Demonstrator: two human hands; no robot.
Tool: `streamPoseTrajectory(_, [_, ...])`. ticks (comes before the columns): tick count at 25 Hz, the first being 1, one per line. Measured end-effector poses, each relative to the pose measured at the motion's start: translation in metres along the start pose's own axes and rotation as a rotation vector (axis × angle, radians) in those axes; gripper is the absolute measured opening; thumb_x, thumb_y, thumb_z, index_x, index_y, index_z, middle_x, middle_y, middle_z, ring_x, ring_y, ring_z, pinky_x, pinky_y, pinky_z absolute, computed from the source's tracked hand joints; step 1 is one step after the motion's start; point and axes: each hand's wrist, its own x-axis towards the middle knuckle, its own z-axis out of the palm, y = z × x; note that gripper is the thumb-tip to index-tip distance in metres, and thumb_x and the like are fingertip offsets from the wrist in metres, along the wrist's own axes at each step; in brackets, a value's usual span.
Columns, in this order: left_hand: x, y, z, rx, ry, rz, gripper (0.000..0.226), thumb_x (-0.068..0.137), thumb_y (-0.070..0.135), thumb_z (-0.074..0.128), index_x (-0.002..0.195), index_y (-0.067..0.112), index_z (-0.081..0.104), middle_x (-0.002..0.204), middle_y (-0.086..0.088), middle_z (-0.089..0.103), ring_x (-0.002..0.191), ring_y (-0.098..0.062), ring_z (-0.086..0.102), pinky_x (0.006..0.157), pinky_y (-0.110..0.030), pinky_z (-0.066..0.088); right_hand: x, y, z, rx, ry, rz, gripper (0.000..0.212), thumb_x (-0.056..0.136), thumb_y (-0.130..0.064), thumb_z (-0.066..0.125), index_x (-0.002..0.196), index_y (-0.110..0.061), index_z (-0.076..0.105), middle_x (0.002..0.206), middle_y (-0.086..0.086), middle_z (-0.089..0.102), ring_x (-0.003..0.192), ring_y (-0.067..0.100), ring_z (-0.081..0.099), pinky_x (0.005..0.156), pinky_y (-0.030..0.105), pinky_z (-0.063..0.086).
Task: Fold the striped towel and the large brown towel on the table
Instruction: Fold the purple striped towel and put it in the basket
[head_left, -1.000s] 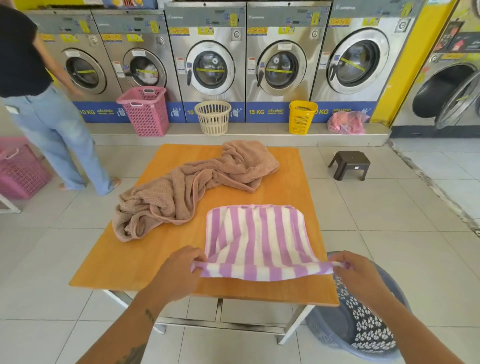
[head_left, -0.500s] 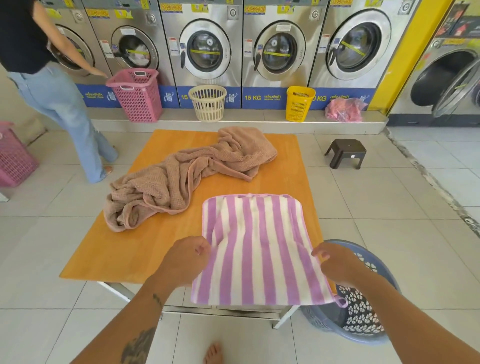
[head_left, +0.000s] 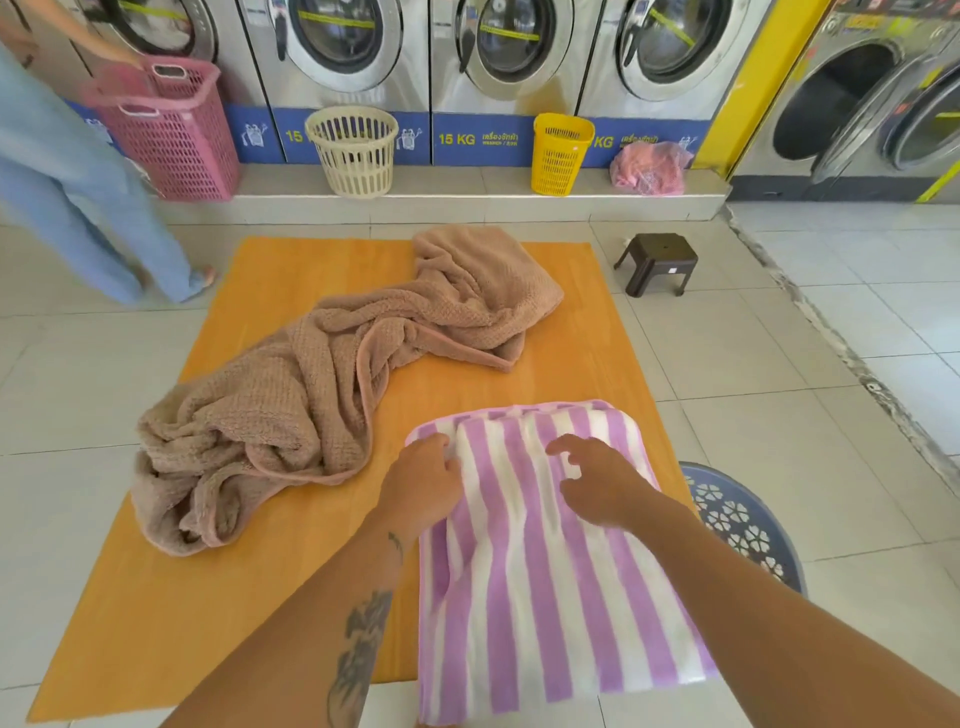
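On the table (head_left: 311, 270), the large brown towel (head_left: 311, 405) sprawls crumpled to my left; the striped towel (head_left: 545, 597) runs lengthwise away from me. My left hand (head_left: 423, 486) pinches its left edge; my right hand (head_left: 597, 480), fingers spread, rests mid-towel.

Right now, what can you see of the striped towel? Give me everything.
The striped towel is soft, plush cloth in lengthwise purple and white stripes. It lies flat on the near right part of the orange table, its near end hanging over the edge. At the far end two layers show. The left hand rests at its left edge, grip unclear; the right hand, fingers spread, is over its top. The brown towel lies apart.
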Motion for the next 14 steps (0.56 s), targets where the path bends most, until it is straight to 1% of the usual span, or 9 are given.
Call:
streamPoseTrajectory(1, [0.007,0.003,0.002,-0.015,-0.004,0.005,0.012,0.094,0.022,0.041,0.085,0.017,0.048,0.087,-0.002,0.056,0.085,-0.030,0.056,0.067,-0.038,0.045,0.004,-0.006,0.004,-0.032,-0.002,0.001,0.049,0.090,-0.013,0.050,0.135,-0.033,0.047,0.122,0.006,0.048,0.104,0.025,0.055,0.083,0.032,0.047])
streamPoseTrajectory(2, [0.014,0.004,0.005,-0.033,-0.007,0.017,0.012,0.094,0.022,0.041,0.097,0.020,0.053,0.100,-0.002,0.056,0.097,-0.029,0.056,0.075,-0.038,0.045,0.009,-0.011,0.009,-0.053,-0.003,0.009,0.051,0.090,-0.015,0.049,0.137,-0.035,0.045,0.124,0.006,0.046,0.109,0.026,0.052,0.088,0.034,0.046])
streamPoseTrajectory(4, [0.025,0.010,0.006,-0.055,-0.036,0.027,0.036,0.095,0.020,0.042,0.130,0.023,0.050,0.123,-0.004,0.050,0.116,-0.027,0.050,0.090,-0.036,0.042,0.020,-0.019,0.016,-0.097,-0.006,0.018,0.054,0.090,-0.018,0.049,0.141,-0.037,0.042,0.127,0.005,0.044,0.118,0.028,0.045,0.097,0.035,0.039])
streamPoseTrajectory(5, [0.030,0.011,0.006,-0.057,-0.052,0.020,0.041,0.095,0.019,0.045,0.135,0.023,0.048,0.127,-0.004,0.047,0.119,-0.026,0.049,0.092,-0.034,0.040,0.026,-0.022,0.019,-0.119,-0.003,0.011,0.056,0.089,-0.020,0.048,0.141,-0.037,0.041,0.128,0.005,0.044,0.122,0.029,0.043,0.100,0.037,0.037])
streamPoseTrajectory(6, [0.033,0.012,0.007,-0.069,-0.060,0.019,0.039,0.093,0.017,0.048,0.131,0.023,0.053,0.126,-0.002,0.046,0.116,-0.025,0.051,0.092,-0.032,0.041,0.030,-0.025,0.021,-0.141,-0.001,0.002,0.057,0.087,-0.022,0.048,0.141,-0.038,0.040,0.129,0.005,0.045,0.125,0.030,0.041,0.102,0.039,0.036])
streamPoseTrajectory(8, [0.040,0.012,0.008,-0.077,-0.054,0.047,0.016,0.088,0.018,0.054,0.102,0.023,0.061,0.112,0.003,0.046,0.104,-0.024,0.055,0.087,-0.031,0.043,0.039,-0.029,0.023,-0.171,0.014,-0.015,0.060,0.082,-0.025,0.046,0.141,-0.039,0.039,0.130,0.006,0.046,0.127,0.032,0.039,0.102,0.045,0.038])
streamPoseTrajectory(9, [0.041,0.013,0.006,-0.084,-0.049,0.071,0.003,0.087,0.021,0.056,0.088,0.022,0.059,0.103,0.005,0.046,0.097,-0.022,0.054,0.084,-0.032,0.043,0.043,-0.031,0.024,-0.177,0.032,-0.026,0.061,0.082,-0.025,0.046,0.141,-0.038,0.038,0.132,0.006,0.045,0.128,0.033,0.038,0.100,0.046,0.040])
streamPoseTrajectory(12, [0.043,0.015,-0.001,-0.197,-0.044,0.155,0.024,0.086,0.030,0.060,0.068,0.023,0.045,0.073,0.009,0.049,0.070,-0.015,0.048,0.065,-0.032,0.041,0.053,-0.037,0.022,-0.211,0.092,-0.052,0.063,0.087,-0.021,0.051,0.145,-0.037,0.035,0.138,0.005,0.035,0.127,0.035,0.035,0.098,0.046,0.042])
streamPoseTrajectory(14, [0.040,0.018,-0.013,-0.262,-0.080,0.159,0.018,0.081,0.029,0.060,0.071,0.024,0.047,0.063,0.009,0.050,0.060,-0.013,0.045,0.057,-0.031,0.040,0.059,-0.037,0.020,-0.266,0.104,-0.058,0.053,0.090,-0.025,0.052,0.141,-0.035,0.042,0.138,0.005,0.035,0.127,0.035,0.035,0.096,0.045,0.042])
